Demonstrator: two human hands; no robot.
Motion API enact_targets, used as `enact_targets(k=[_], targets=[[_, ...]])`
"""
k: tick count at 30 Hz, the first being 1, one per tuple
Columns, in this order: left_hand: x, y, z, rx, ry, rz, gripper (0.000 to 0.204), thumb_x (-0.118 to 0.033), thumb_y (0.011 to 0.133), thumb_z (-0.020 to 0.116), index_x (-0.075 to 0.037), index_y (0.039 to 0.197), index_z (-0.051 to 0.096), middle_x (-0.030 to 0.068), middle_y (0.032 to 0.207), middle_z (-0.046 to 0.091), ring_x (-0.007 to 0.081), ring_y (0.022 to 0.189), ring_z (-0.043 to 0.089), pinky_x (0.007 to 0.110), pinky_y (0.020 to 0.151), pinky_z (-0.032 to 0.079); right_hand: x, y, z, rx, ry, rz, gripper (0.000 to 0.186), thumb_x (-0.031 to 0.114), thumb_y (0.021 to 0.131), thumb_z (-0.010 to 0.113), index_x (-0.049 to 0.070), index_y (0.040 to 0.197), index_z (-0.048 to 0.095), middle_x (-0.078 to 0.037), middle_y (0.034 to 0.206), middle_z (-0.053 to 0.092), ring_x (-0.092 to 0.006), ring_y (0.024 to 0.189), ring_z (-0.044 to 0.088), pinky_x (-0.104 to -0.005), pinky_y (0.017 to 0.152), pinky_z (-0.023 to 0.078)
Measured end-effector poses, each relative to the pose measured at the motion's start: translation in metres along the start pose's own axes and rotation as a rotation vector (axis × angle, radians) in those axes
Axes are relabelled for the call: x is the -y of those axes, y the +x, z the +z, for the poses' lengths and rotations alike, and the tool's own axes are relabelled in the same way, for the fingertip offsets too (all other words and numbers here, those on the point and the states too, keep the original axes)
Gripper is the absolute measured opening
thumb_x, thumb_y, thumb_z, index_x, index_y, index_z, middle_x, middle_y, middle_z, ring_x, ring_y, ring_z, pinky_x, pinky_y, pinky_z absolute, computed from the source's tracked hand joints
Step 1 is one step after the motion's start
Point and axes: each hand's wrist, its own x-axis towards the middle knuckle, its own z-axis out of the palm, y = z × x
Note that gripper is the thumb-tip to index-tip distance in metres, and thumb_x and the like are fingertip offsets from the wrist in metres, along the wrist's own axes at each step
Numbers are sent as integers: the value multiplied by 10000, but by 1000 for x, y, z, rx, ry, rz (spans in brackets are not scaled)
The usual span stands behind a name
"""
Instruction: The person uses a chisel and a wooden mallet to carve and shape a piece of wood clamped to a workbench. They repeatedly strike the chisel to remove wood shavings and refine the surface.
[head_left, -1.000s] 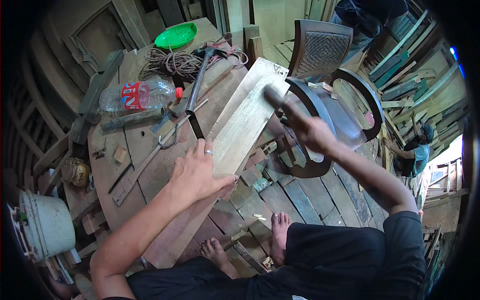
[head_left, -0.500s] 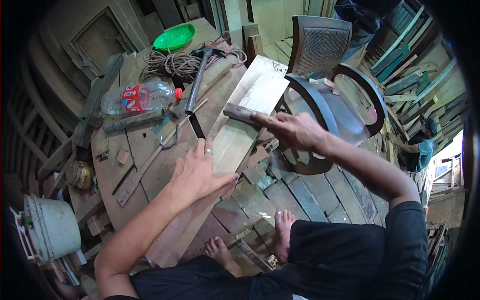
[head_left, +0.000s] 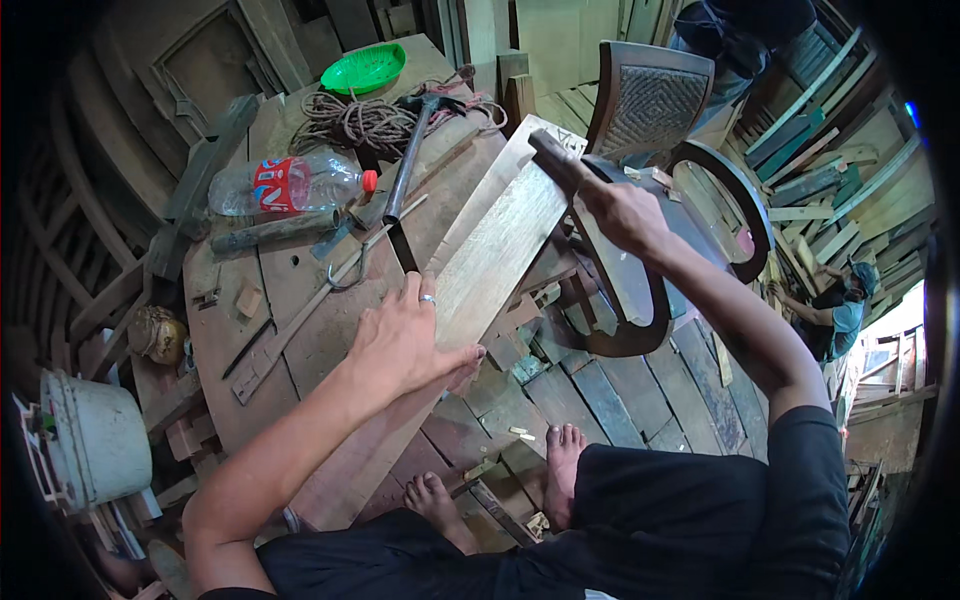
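A long pale plank [head_left: 495, 255] lies slantwise across the near edge of the bench [head_left: 300, 290], its far end jutting past the edge toward the chair. The left hand [head_left: 410, 345] lies flat on the plank's lower half, fingers spread and pressed down, a ring showing on one finger, the thumb hooked over the plank's near edge. The right hand [head_left: 625, 212] is closed in a fist round the handle of a dark block-shaped tool [head_left: 555, 158], which sits on the plank's upper end (whether it is a plane or a mallet I cannot tell from here).

Just left of the plank a hammer [head_left: 410, 165] lies with its long metal handle pointing down the bench and its head up by a coil of rope [head_left: 350, 120]. A clear plastic bottle [head_left: 285, 185] with a red label and red cap lies on its side beside the hammer. Beyond the rope sits a green plate [head_left: 363, 68]. A long flat metal bar [head_left: 320, 290] runs diagonally below the bottle, with small wood offcuts near it.

To the right of the plank stands a dark wooden chair [head_left: 650, 110] with a woven back and curved arms. The person's bare feet [head_left: 565, 460] rest on the plank floor below, among wood scraps. A pale bucket [head_left: 95, 440] stands at the far left.
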Motion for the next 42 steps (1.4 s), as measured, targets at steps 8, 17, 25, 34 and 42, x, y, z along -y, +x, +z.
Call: enact_targets(k=[8, 17, 25, 34, 42], targets=[[4, -1, 5, -25, 29, 11, 1105, -744, 805, 704, 130, 1422, 429, 260, 1303, 513, 469, 1183, 613, 577, 931, 544, -5, -8, 22, -56, 23, -479, 567, 136, 913, 610, 269, 1463, 569, -129, 885, 741, -371, 695, 707, -484, 581, 550], [2, -2, 1, -11, 48, -3, 1098, -692, 802, 737, 191, 1388, 449, 245, 1275, 527, 417, 1192, 615, 547, 883, 576, 15, -29, 18, 104, 86, -553, 574, 168, 944, 629, 320, 1491, 549, -144, 866, 734, -368, 726, 707, -475, 615, 559], [6, -3, 1, 24, 7, -36, 1159, -758, 796, 698, 108, 1494, 371, 274, 1336, 502, 464, 1231, 590, 575, 979, 523, 37, -23, 34, 169, 180, -488, 532, 192, 945, 641, 321, 1457, 577, -180, 866, 721, -391, 757, 703, -491, 632, 549], [1, 2, 3, 1, 5, -10, 1138, -749, 791, 709, 116, 1464, 402, 274, 1357, 498, 456, 1238, 588, 569, 987, 520, -20, 1, 46, -119, -42, -361, 481, 205, 952, 596, 326, 1417, 584, -148, 787, 709, -371, 626, 683, -499, 531, 518], [1, 1, 3, -21, 7, 4, 1098, -720, 796, 726, 144, 1407, 435, 256, 1304, 516, 444, 1201, 604, 559, 937, 545, -21, 7, 6, 28, -94, -113, 405, 226, 950, 610, 313, 1345, 613, -117, 815, 736, -336, 686, 722, -464, 567, 559]])
